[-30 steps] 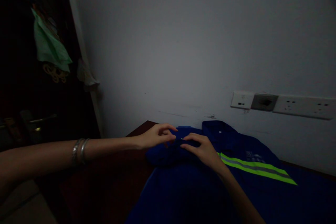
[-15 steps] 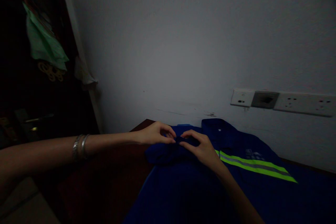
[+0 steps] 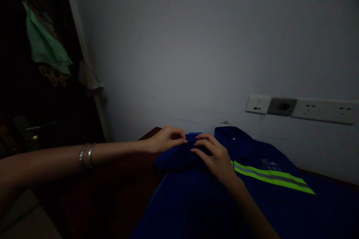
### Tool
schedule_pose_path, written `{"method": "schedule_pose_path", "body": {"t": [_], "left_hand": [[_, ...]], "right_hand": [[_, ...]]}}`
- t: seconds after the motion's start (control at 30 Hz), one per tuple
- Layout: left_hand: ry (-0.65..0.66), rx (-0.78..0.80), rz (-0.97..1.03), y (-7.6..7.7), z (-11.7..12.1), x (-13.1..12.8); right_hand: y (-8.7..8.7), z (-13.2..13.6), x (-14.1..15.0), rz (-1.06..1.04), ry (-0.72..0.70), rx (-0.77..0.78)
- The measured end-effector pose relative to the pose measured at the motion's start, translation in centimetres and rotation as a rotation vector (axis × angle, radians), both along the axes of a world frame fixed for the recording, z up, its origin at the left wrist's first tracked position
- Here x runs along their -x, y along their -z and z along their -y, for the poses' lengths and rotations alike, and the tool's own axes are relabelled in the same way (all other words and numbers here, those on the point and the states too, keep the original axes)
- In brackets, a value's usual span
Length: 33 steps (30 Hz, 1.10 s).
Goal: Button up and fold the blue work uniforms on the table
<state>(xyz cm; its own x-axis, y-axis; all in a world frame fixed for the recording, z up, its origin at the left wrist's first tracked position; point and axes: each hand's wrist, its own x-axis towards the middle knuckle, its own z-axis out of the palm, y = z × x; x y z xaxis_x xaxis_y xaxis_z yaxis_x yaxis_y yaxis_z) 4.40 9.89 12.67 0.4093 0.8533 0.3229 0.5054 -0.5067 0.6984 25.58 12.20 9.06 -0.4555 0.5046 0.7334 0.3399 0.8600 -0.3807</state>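
Closest in view, the left forearm (image 3: 42, 160) reaches in from the side, with two silver bangles (image 3: 86, 155) on the wrist, while the right forearm (image 3: 252, 209) rises from the bottom edge; both meet at the blue work shirt (image 3: 190, 201), which lies spread on a dark wooden tabletop (image 3: 150, 134).

The left hand (image 3: 166, 140) is curled, its fingertips (image 3: 183, 141) pressed onto the top of a thick gathered fold (image 3: 179, 157) of the shirt; the right hand (image 3: 214, 157) is partly closed over the same fold from the other side, so the two seem to pinch the cloth between them, though the dim light hides the exact grip.

The shirt looks light, soft and limp; it should bunch easily and give little resistance, so the fold or the firmer collar (image 3: 232, 138) seems the surest place to take hold.

Beyond the hands, a lime reflective stripe (image 3: 269, 176) crosses the shirt beside a faint printed logo (image 3: 267, 164).

Farther on, a white socket strip (image 3: 324, 112) runs along the pale wall (image 3: 182, 52); at far left, a green cloth (image 3: 45, 39) hangs on a dark door (image 3: 17, 82) above its metal handle (image 3: 39, 127).
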Motion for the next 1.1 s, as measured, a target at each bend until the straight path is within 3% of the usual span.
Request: {"method": "schedule_pose_path", "body": {"t": [0.33, 0.73, 1.1], "left_hand": [[-0.008, -0.017, 0.179, 0.1, 0.6, -0.4], [-0.143, -0.251, 0.029, 0.4, 1.2, -0.1], [-0.094, -0.070, 0.133, 0.5, 0.3, -0.1]], "right_hand": [[-1.0, 0.2, -0.1, -0.080, 0.001, 0.012], [-1.3, 0.9, 0.0, -0.126, -0.044, 0.008], [-1.0, 0.8, -0.1, -0.036, -0.135, 0.047]]}}
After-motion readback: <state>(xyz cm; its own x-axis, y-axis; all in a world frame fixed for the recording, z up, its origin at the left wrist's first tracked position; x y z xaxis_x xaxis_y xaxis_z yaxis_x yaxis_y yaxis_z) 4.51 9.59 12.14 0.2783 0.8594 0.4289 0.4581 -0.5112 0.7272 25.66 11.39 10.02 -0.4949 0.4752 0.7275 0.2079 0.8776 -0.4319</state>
